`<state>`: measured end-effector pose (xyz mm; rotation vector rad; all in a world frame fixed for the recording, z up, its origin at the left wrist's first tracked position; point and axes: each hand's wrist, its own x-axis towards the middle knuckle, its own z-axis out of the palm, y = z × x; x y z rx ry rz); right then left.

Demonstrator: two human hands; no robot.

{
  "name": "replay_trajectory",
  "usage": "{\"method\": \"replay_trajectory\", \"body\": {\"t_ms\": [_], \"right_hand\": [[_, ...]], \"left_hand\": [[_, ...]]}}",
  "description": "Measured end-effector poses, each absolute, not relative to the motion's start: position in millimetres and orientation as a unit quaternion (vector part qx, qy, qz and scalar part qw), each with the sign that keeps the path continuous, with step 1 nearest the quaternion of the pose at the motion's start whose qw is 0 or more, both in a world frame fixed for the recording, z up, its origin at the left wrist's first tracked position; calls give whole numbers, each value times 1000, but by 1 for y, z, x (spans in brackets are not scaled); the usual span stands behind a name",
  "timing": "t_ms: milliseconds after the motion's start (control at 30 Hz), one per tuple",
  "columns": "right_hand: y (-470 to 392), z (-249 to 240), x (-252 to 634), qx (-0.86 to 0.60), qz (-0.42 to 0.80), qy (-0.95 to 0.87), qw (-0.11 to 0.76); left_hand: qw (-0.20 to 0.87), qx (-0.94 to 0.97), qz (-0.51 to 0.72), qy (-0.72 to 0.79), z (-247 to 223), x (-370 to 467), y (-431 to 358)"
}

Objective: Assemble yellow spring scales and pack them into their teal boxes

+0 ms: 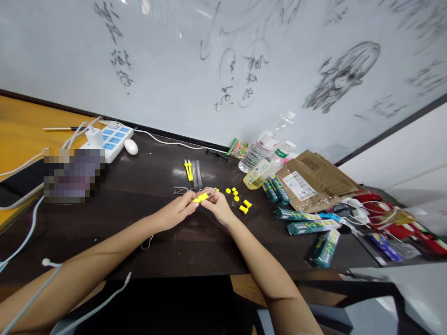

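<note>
Fingers [189,202] of our left hand [177,209] and right hand [221,209] are pinched narrow on a yellow piece [200,198], which we hold between them over the dark table [195,253]. Just beyond our hands lie two slim yellow strips [190,171], two greyish tubes [199,173] side by side and a bent wire [180,190]. Right of our right hand we see round yellow pieces [236,198] and stubby yellow pieces [243,210]; green boxes [303,228] lie well apart.
</note>
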<state>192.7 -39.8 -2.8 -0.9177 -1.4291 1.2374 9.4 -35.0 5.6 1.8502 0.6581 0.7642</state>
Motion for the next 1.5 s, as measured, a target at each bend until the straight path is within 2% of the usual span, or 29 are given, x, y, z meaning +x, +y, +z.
{"method": "replay_trajectory", "body": {"t_ms": [133, 200, 367, 500, 767, 967, 1333, 1500], "right_hand": [[-39, -3, 191, -387, 510, -587, 496], [-39, -5, 192, -379, 518, -584, 496], [-38, -8, 194, -346, 588, -541, 492], [-38, -8, 195, -335, 612, -498, 516], [-33, -19, 192, -396, 566, -496, 526], [-36, -23, 179, -393, 493, -478, 611], [-47, -12, 168, -335, 561, -417, 632], [-42, -13, 176, -344, 571, -438, 603]], "left_hand": [[457, 774, 328, 291, 6, 9, -35], [506, 751, 317, 283, 4, 10, -35], [705, 601, 281, 249, -3, 17, -36], [763, 543, 259, 236, -4, 19, -37], [792, 512, 237, 232, -9, 24, -41], [806, 498, 220, 235, -15, 31, -46], [853, 472, 127, 185, -13, 31, -57], [822, 496, 173, 217, -10, 29, -54]]}}
